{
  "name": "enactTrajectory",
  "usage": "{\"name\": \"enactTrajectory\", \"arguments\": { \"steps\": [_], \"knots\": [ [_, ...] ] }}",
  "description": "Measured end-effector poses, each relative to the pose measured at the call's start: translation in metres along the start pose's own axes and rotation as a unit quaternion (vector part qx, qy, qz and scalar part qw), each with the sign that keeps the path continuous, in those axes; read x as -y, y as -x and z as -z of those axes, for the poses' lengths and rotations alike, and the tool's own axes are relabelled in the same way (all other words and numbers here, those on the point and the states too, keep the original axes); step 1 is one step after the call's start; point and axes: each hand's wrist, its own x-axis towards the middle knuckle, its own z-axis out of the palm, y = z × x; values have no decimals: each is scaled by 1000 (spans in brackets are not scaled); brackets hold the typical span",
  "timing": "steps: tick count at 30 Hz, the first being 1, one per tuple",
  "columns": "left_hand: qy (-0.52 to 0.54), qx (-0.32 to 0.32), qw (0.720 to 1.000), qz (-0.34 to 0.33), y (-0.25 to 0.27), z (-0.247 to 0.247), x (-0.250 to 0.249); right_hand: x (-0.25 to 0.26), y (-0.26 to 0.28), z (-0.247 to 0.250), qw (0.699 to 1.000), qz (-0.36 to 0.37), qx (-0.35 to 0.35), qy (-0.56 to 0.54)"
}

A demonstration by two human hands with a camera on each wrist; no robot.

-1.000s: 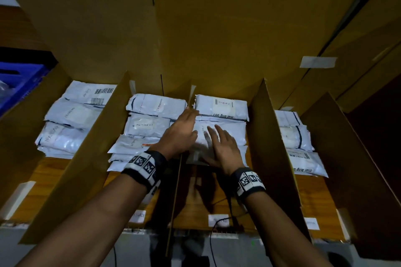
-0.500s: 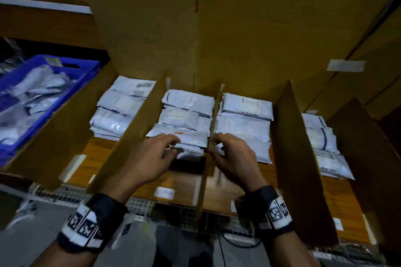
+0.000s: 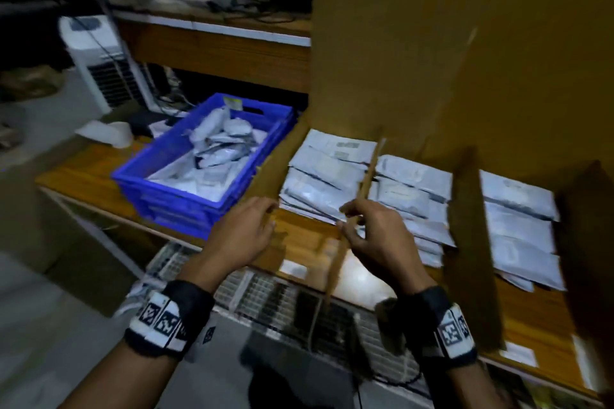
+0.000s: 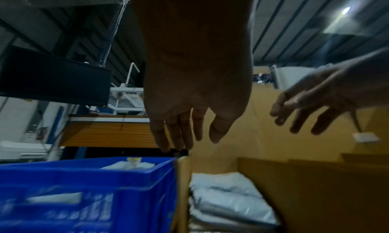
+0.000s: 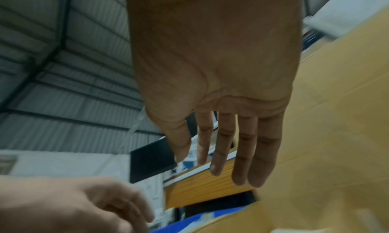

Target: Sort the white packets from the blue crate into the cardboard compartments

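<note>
While blur hides most print: left hand (image 3: pixel 244 236) empty, fingers loose and apart, over counter (image 3: pixel 83 176) edge between crate (image 3: pixel 186 189) and cardboard dividers (image 3: pixel 367 176). Right hand (image 3: pixel 378 239) empty too, fingers straight and spread in wrist view, at front edge of a divider. White packets (image 3: pixel 219 149) heaped in blue crate, left of compartments. Sorted packets (image 3: pixel 325 173) stacked flat in three compartments, labels dark and smeared, unreadable. Yellow tag (image 3: pixel 232 102) on crate rim, text illegible. White slips (image 3: pixel 520 354) stuck on counter front, blank or unreadable. Black-and-white marker wristbands (image 3: pixel 161 317) on both wrists.
</note>
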Motion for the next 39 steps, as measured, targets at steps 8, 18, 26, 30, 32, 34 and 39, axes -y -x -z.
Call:
{"name": "enactTrajectory", "arguments": {
  "steps": [8, 18, 26, 30, 32, 34, 39],
  "knots": [
    [-93, 22, 991, 97, 4, 28, 149, 120, -67, -122, 998, 13, 51, -21],
    [-125, 84, 989, 0, -26, 56, 220, 137, -198, -199, 985, 48, 131, 103],
    [-65, 228, 971, -22, -99, 92, 260, 122, -275, -200, 914, 12, 334, 230],
    [-92, 295, 951, -26, -149, 102, 274, 121, -280, -201, 903, -2, 352, 248],
    [-100, 317, 943, -27, -177, 107, 276, 123, -281, -199, 900, -18, 358, 250],
    [-127, 321, 938, -33, -209, 110, 278, 126, -284, -196, 896, -39, 368, 244],
    [-184, 294, 937, -51, -280, 112, 273, 130, -290, -196, 888, -77, 382, 246]
  ]
}}
